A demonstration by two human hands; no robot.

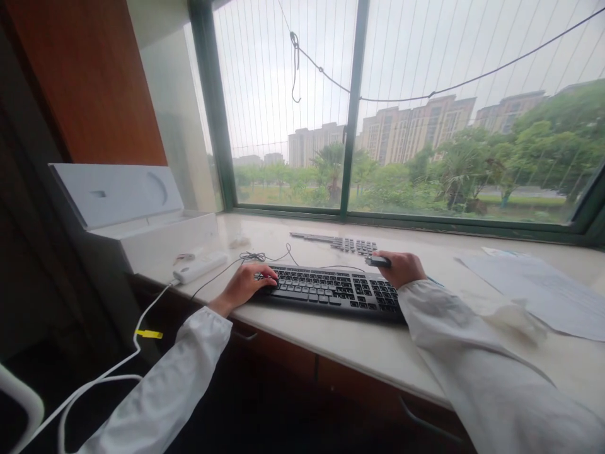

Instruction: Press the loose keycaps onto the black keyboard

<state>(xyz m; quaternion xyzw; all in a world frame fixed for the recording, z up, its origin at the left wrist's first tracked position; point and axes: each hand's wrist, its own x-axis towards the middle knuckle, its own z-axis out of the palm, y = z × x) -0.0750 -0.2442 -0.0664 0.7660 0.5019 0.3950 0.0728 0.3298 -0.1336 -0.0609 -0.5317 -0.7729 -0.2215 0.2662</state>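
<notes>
Head view: keyboard (331, 290) between both hands.

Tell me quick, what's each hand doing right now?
Left hand: open, fingers resting on the keyboard, holding nothing.
Right hand: closed on a small dark tool beyond the keyboard.

Backlit by window (401, 107), dim foreground, edges warped

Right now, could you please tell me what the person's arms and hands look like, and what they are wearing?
Both arms wear long, loose white sleeves that gather at the wrist cuffs. The left hand and right hand are bare, with no gloves; no rings, watch or markings are visible at this size.
</notes>
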